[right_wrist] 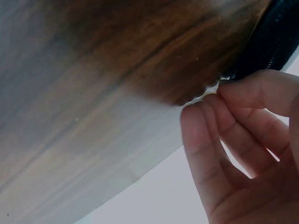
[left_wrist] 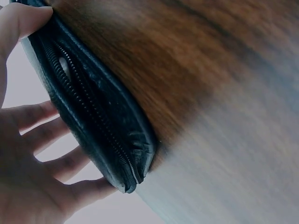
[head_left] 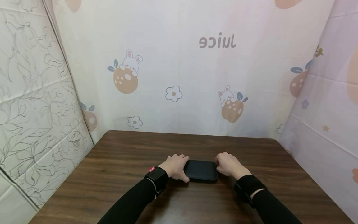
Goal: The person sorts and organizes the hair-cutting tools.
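A black zip pouch (head_left: 200,170) lies flat on the wooden table between both hands. My left hand (head_left: 176,167) grips its left end, thumb at the near edge and fingers spread along the far side. In the left wrist view the zipper (left_wrist: 125,161) shows two rows of teeth parted along the pouch's side, with a small pale spot between them. My right hand (head_left: 229,165) is at the right end, its fingers curled in. The right wrist view has its thumb and fingertips pinched together at the pouch's corner; what sits between them is hidden.
The brown wood-grain table (head_left: 126,183) reaches back to a printed curtain (head_left: 179,62) with rabbits and fruit. A flower-patterned panel (head_left: 36,109) stands along the left side, and a pale curtain (head_left: 330,102) hangs along the right.
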{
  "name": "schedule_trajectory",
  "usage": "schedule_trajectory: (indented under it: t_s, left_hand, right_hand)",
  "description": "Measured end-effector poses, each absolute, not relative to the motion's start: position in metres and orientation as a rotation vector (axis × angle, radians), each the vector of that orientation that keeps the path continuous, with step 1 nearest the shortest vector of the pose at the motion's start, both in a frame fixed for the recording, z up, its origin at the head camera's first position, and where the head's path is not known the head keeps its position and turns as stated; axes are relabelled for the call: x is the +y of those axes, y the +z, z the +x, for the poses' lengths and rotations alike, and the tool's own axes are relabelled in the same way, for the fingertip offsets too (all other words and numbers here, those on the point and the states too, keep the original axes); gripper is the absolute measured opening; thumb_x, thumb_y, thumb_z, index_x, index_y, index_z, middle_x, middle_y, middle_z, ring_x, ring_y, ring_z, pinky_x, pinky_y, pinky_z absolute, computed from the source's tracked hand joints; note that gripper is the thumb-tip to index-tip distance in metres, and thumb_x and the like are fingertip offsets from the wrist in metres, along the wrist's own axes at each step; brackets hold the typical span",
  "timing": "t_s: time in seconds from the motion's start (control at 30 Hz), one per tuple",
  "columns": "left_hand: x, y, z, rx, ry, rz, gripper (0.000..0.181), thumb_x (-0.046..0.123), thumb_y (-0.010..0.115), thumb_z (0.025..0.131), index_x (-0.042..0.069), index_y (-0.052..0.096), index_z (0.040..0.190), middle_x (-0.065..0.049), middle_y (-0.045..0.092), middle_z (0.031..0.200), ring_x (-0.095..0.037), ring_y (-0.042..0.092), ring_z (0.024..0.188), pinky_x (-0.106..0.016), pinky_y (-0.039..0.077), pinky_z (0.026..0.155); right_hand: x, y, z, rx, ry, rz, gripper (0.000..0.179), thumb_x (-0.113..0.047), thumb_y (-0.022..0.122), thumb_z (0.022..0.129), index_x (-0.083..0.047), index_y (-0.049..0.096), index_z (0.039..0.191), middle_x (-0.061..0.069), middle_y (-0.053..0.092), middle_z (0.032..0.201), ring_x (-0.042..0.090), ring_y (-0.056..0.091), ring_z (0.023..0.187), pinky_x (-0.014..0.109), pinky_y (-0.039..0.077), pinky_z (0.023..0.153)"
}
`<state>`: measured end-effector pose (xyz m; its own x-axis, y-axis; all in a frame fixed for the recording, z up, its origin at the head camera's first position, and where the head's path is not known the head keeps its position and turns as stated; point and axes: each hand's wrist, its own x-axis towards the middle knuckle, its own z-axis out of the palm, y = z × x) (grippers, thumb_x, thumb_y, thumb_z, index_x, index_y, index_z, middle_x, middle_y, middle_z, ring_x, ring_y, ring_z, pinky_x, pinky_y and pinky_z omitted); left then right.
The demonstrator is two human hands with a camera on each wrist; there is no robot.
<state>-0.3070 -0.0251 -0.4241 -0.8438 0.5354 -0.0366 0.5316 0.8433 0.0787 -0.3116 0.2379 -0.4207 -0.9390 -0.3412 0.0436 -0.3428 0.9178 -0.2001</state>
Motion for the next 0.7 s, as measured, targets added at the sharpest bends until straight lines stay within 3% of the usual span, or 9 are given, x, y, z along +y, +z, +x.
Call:
schedule_trajectory:
  t_s: [0.23,0.4,0.53,0.7]
  left_hand:
    - [-0.026,-0.423,-0.308,2.962,0.106,0.844,0.086,0.055,0.083,0.075,0.019,0.052,0.146,0.000,0.059,0.136,-0.025,0.056,0.117,-0.048,0.047,0.095]
    - [-0.024,-0.423,-0.307,2.956,0.109,0.853,0.085,0.055,0.083,0.075,0.019,0.053,0.146,0.000,0.059,0.135,-0.026,0.056,0.117,-0.047,0.047,0.095]
    - [-0.023,-0.423,-0.306,2.947,0.120,0.866,0.084,0.054,0.083,0.076,0.019,0.053,0.146,0.000,0.059,0.136,-0.026,0.056,0.118,-0.047,0.047,0.095]
    - [-0.025,-0.422,-0.305,2.953,0.114,0.851,0.085,0.054,0.083,0.076,0.018,0.052,0.147,-0.001,0.058,0.137,-0.026,0.055,0.119,-0.048,0.047,0.097]
  right_hand:
    - [0.243,-0.418,-0.309,-3.093,0.296,0.538,0.015,0.001,0.069,0.085,-0.010,0.074,0.093,0.003,0.067,0.090,0.018,0.061,0.076,0.043,0.054,0.069]
    - [0.248,-0.417,-0.305,-3.127,0.311,0.524,0.018,0.002,0.070,0.082,-0.010,0.075,0.094,0.003,0.068,0.093,0.019,0.064,0.080,0.044,0.055,0.072]
    - [0.247,-0.416,-0.303,-3.156,0.329,0.505,0.017,0.005,0.067,0.083,-0.011,0.072,0.088,0.001,0.063,0.087,0.018,0.058,0.075,0.040,0.050,0.067]
    - [0.241,-0.414,-0.302,-3.123,0.345,0.496,0.017,0.001,0.070,0.085,-0.008,0.075,0.099,0.005,0.069,0.096,0.021,0.065,0.084,0.045,0.055,0.076]
